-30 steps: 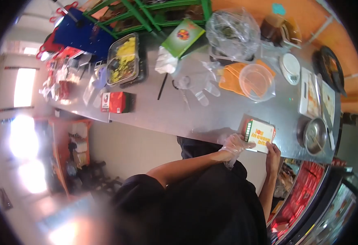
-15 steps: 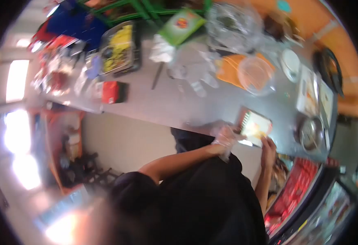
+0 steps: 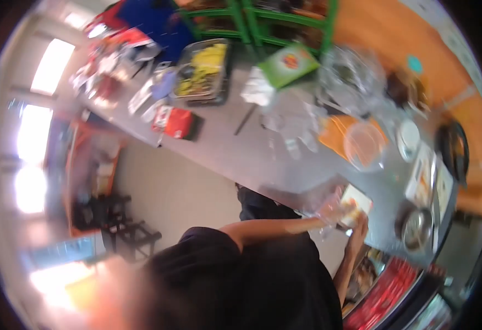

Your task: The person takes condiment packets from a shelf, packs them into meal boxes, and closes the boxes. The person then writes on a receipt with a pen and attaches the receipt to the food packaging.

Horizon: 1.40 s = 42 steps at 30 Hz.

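A small spiral notepad [image 3: 359, 197] with a pale page and orange marks lies at the table's front edge. My left hand [image 3: 333, 210], in a clear plastic glove, grips the notepad's left side and hides the spiral binding; its fingers are blurred and reach over the page. My bare right hand [image 3: 359, 226] has its fingers closed on the lower right corner of the notepad.
On the metal table [image 3: 219, 148] are a red box [image 3: 175, 122], a tray of yellow food [image 3: 205, 63], clear plastic gloves [image 3: 293, 124], a green box [image 3: 289, 65], a round plastic container [image 3: 363, 144] on orange cloth, and a metal bowl [image 3: 416, 228]. A knife [image 3: 434, 203] lies far right.
My view has shifted, so the table's things sit lower and further right. My left hand has moved further over the notepad, covering the binding. My right hand stays at its corner.
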{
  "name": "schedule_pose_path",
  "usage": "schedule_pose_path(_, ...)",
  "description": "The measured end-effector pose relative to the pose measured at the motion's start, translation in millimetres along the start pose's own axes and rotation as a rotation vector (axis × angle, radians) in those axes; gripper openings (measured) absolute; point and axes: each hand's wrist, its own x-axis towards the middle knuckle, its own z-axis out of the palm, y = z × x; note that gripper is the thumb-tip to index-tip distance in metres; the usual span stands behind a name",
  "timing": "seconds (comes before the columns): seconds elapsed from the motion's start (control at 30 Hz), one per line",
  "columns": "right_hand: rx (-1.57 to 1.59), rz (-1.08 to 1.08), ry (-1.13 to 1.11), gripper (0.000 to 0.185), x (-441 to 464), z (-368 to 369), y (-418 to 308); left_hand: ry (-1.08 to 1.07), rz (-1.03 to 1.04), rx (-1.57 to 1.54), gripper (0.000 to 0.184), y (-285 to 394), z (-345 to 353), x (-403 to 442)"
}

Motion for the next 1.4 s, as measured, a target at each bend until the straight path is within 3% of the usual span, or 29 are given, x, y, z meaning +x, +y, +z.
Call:
schedule_pose_path(0.03, 0.121, -0.086, -0.041, 0.050, 5.0, 5.2, -5.3, 0.052, 0.158, 0.009, 0.080, -3.7, -2.9, 0.2)
schedule_pose_path(0.07, 0.024, -0.251, 0.029, 0.051, 0.1, 19.4, -27.0, 0.090, 0.319, 0.027, 0.079, -8.0, -5.3, 3.7)
schedule_pose_path(0.1, 0.040, -0.231, -0.004, 0.051, 1.5, 24.2, -34.1, 0.118, 0.472, 0.050, 0.079, -7.1, -11.4, 8.1)
schedule_pose_path(0.2, -0.052, -0.278, -0.041, 0.048, -3.7, 33.3, -38.2, -0.113, 0.139, -0.026, 0.074, 38.1, -57.8, -31.0)
schedule_pose_path(0.23, -0.101, -0.317, -0.048, 0.047, -3.2, 40.6, -46.3, -0.113, 0.165, -0.117, 0.066, 33.1, -63.8, -33.1)
schedule_pose_path(0.33, -0.214, -0.272, -0.165, 0.045, -26.2, 82.7, -88.2, -0.015, 0.133, -0.185, 0.062, 24.7, -96.0, -54.1)
schedule_pose_path(0.37, -0.260, -0.287, -0.175, 0.043, -36.4, 96.5, -98.7, -0.070, 0.156, -0.191, 0.063, 19.7, -116.4, -61.8)
schedule_pose_path(0.47, -0.128, -0.149, -0.476, 0.040, -72.2, 137.8, -116.2, -0.230, 0.185, -0.229, 0.069, 18.6, -201.2, -102.4)
schedule_pose_path(0.53, -0.332, -0.359, -0.748, 0.038, -91.8, 175.5, -119.2, -0.340, 0.143, -0.294, 0.075, 50.0, -258.2, -146.6)
schedule_pose_path(0.57, -0.416, -0.374, -0.808, 0.037, -107.1, 204.8, -137.9, -0.308, 0.224, -0.157, 0.079, 39.3, -278.9, -152.8)
schedule_pose_path(0.6, -0.507, -0.577, -0.842, 0.038, -110.9, 228.0, -131.0, -0.269, 0.398, -0.034, 0.073, 15.9, -296.4, -152.7)
schedule_pose_path(0.67, -0.570, -0.698, -0.878, 0.037, -125.6, 273.9, -127.0, -0.105, 0.361, 0.022, 0.063, 11.4, -329.9, -179.0)
schedule_pose_path(0.77, -0.567, -0.631, -0.950, 0.039, -160.7, 341.2, -128.4, 0.181, 0.175, -0.274, 0.051, -7.7, -376.9, -224.6)
schedule_pose_path(0.8, -0.620, -0.700, -0.964, 0.038, -172.6, 364.0, -127.5, 0.191, 0.223, -0.255, 0.045, -20.6, -400.0, -233.2)
schedule_pose_path(0.87, -0.601, -0.744, -1.040, 0.037, -194.9, 409.8, -126.3, 0.179, 0.098, -0.200, 0.040, -40.8, -449.9, -254.1)
schedule_pose_path(1.0, -0.597, -0.669, -1.237, 0.031, -231.4, 498.2, -129.7, 0.231, 0.059, -0.287, 0.038, -34.5, -524.1, -312.6)
schedule_pose_path(1.07, -0.562, -0.668, -1.300, 0.028, -242.7, 536.6, -123.7, 0.337, 0.025, -0.013, 0.040, -26.4, -559.6, -335.5)
schedule_pose_path(1.13, -0.593, -0.560, -1.365, 0.026, -250.4, 565.9, -123.0, 0.623, 0.331, 0.092, 0.047, -77.7, -567.0, -333.3)
schedule_pose_path(1.17, -0.651, -0.450, -1.421, 0.026, -251.4, 578.8, -125.1, 0.477, 0.112, -0.196, 0.058, -63.3, -579.8, -346.8)
schedule_pose_path(1.2, -0.704, -0.343, -1.471, 0.025, -250.9, 592.0, -127.1, 0.452, 0.108, -0.311, 0.063, -62.5, -588.4, -351.7)
schedule_pose_path(1.27, -0.656, -0.499, -1.411, 0.025, -250.2, 621.4, -111.3, 0.363, 0.124, -0.215, 0.052, -62.0, -614.6, -353.9)
schedule_pose_path(1.33, -0.561, -0.671, -1.349, 0.027, -251.1, 658.6, -104.7, 0.417, 0.042, -0.425, 0.045, -65.8, -640.7, -350.4)
schedule_pose_path(1.4, -0.400, -0.584, -1.286, 0.020, -235.6, 703.2, -113.7, 0.496, 0.015, -0.559, 0.036, -62.7, -674.6, -341.4)
